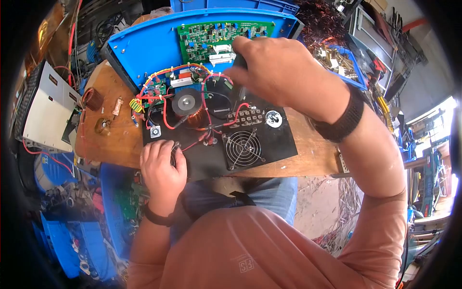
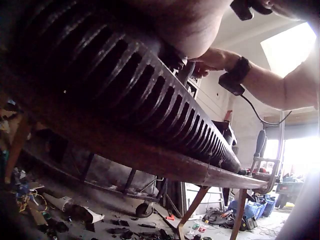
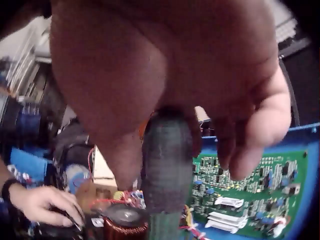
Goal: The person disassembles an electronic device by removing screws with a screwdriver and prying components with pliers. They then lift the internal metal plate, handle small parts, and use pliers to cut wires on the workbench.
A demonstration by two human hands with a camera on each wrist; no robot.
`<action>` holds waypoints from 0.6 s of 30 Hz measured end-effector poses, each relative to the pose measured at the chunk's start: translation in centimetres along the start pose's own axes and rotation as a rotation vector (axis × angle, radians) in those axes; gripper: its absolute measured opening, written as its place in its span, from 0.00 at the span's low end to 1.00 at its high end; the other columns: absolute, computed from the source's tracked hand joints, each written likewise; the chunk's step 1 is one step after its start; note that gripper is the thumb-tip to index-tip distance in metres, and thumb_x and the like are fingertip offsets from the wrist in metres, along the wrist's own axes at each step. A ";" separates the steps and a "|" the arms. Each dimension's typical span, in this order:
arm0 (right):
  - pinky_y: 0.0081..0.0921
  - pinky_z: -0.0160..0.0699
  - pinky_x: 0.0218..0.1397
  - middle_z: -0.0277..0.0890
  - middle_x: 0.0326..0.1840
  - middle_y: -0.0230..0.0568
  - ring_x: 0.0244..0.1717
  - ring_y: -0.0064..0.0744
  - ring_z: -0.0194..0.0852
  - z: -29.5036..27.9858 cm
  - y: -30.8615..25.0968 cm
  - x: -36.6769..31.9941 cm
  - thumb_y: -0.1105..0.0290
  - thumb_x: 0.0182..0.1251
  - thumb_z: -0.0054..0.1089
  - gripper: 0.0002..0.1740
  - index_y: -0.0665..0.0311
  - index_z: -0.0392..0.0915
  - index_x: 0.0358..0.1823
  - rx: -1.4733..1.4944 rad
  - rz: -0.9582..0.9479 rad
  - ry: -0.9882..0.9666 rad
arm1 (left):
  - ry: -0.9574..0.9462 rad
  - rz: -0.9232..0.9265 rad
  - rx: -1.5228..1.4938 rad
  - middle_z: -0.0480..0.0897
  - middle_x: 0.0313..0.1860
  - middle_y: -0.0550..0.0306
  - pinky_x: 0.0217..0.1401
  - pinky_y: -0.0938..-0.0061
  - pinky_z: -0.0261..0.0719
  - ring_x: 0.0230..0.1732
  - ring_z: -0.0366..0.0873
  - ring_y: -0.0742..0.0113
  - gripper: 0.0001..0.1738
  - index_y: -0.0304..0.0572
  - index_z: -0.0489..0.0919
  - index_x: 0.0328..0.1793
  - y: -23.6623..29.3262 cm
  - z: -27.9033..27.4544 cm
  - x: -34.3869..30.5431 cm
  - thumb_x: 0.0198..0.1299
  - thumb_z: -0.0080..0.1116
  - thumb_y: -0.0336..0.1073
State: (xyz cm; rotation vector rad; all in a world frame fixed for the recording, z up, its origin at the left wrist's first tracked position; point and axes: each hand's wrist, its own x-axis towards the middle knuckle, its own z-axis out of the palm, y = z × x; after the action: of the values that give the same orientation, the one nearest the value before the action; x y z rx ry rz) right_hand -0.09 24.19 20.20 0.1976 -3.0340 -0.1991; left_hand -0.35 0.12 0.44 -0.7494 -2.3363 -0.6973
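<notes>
My right hand [image 1: 284, 67] is over the back of a black metal chassis [image 1: 202, 164], gripping the dark handle of a screwdriver [image 3: 167, 160]. The shaft points down toward the chassis, beside a terminal block with square contacts [image 1: 245, 118]; its tip is hidden in the dark area. My left hand [image 1: 162, 168] rests on the chassis's front left corner, fingers over the top and thumb apart. Between the hands stands a copper-wound coil [image 1: 196, 118] with a round metal disc on top. Near the front edge sits a fan with a wire guard [image 1: 243, 148].
A blue panel [image 1: 149, 53] bearing a green circuit board [image 1: 216, 36] stands upright behind the chassis. Red and black wires [image 1: 166, 108] cross the coil's area. A white-and-black box [image 1: 48, 103] stands left of the wooden table [image 1: 313, 154]. Blue bins [image 1: 96, 245] lie below.
</notes>
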 end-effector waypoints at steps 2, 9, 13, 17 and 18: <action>0.43 0.83 0.53 0.80 0.48 0.61 0.50 0.55 0.83 0.1 0.2 0.1 0.70 0.64 0.56 0.16 0.70 0.78 0.51 0.035 -0.018 -0.005 | -0.001 -0.001 0.006 0.82 0.41 0.51 0.50 0.56 0.74 0.45 0.78 0.49 0.10 0.36 0.81 0.43 0.0 -0.1 0.0 0.55 0.63 0.31; 0.44 0.81 0.53 0.78 0.48 0.55 0.49 0.56 0.81 3.0 2.9 0.8 0.68 0.66 0.58 0.16 0.66 0.76 0.53 0.256 -0.344 0.283 | -0.013 -0.006 0.001 0.82 0.41 0.51 0.51 0.56 0.74 0.46 0.78 0.49 0.10 0.36 0.81 0.43 -0.1 0.0 0.0 0.55 0.62 0.32; 0.44 0.80 0.55 0.77 0.50 0.57 0.49 0.57 0.81 2.6 1.1 0.5 0.70 0.62 0.60 0.19 0.68 0.76 0.54 0.150 -0.072 0.202 | -0.020 -0.016 0.008 0.82 0.41 0.51 0.51 0.56 0.74 0.46 0.78 0.49 0.10 0.36 0.81 0.43 0.1 -0.1 0.0 0.55 0.62 0.32; 0.46 0.81 0.55 0.79 0.50 0.61 0.51 0.57 0.82 3.2 1.4 0.9 0.63 0.64 0.64 0.22 0.70 0.77 0.54 0.304 -0.139 0.274 | -0.015 -0.001 0.007 0.82 0.41 0.50 0.51 0.56 0.74 0.46 0.78 0.49 0.10 0.36 0.81 0.43 0.0 -0.2 0.1 0.55 0.62 0.32; 0.46 0.82 0.54 0.79 0.49 0.60 0.50 0.56 0.83 3.1 1.4 0.7 0.61 0.65 0.65 0.23 0.70 0.77 0.54 0.345 -0.167 0.288 | -0.014 -0.005 0.005 0.82 0.41 0.50 0.51 0.56 0.74 0.46 0.78 0.49 0.10 0.36 0.81 0.43 0.0 -0.2 0.0 0.55 0.62 0.32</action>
State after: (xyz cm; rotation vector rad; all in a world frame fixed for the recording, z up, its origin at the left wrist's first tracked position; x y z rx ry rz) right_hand -1.30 25.81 17.41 0.4612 -2.7405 0.3173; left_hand -0.30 -0.01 0.62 -0.7490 -2.3529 -0.6896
